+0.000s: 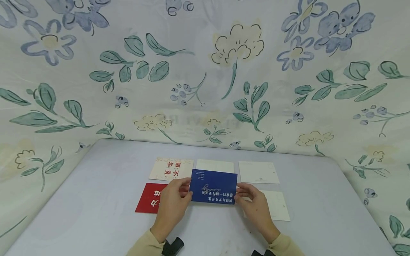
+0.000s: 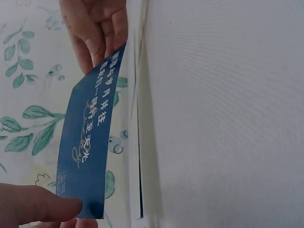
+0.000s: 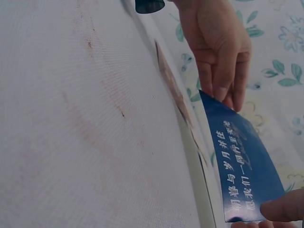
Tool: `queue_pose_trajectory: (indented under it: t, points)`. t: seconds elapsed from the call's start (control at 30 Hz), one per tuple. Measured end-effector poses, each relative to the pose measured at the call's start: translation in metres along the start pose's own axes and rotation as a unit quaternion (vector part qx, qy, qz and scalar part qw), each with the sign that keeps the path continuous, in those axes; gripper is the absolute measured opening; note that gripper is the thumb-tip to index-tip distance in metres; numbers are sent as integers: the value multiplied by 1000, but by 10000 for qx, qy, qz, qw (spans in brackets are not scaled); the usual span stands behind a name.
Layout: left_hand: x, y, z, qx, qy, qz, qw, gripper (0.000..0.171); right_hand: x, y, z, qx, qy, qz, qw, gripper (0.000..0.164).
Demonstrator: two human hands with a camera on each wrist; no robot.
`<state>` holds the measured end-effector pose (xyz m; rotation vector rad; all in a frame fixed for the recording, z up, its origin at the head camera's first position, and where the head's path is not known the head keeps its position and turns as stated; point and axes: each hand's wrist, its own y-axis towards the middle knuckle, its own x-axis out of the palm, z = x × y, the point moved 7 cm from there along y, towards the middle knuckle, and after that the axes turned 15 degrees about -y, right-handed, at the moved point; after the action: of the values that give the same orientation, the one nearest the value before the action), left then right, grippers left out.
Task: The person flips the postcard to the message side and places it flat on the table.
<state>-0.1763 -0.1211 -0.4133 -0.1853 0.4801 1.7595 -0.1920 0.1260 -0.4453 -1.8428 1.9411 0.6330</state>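
A blue card (image 1: 213, 181) with white characters and a silver script word is held up above the table, its lettering upside down in the head view. My left hand (image 1: 173, 203) pinches its left edge between thumb and fingers. At the opposite edge, my right hand (image 1: 257, 209) pinches it the same way. The left wrist view shows the card (image 2: 85, 137) slightly bowed, with the left thumb on its face. Behind the left hand lies a red card (image 1: 145, 199), partly covered. A cream card (image 1: 278, 206) is partly hidden by the right hand.
Along the back of the white table (image 1: 96, 199) lie a cream card with red characters (image 1: 160, 170), a plain cream card (image 1: 214, 165) partly behind the blue one, and another cream card (image 1: 258, 172). A floral cloth (image 1: 198, 71) hangs behind and at both sides.
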Motion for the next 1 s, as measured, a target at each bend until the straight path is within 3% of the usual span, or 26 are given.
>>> queue_pose_trajectory:
  t: [1.0]
  points:
    - [-1, -1, 7, 117, -147, 54, 9998, 41, -2, 0, -2, -23, 203, 12, 9998, 35]
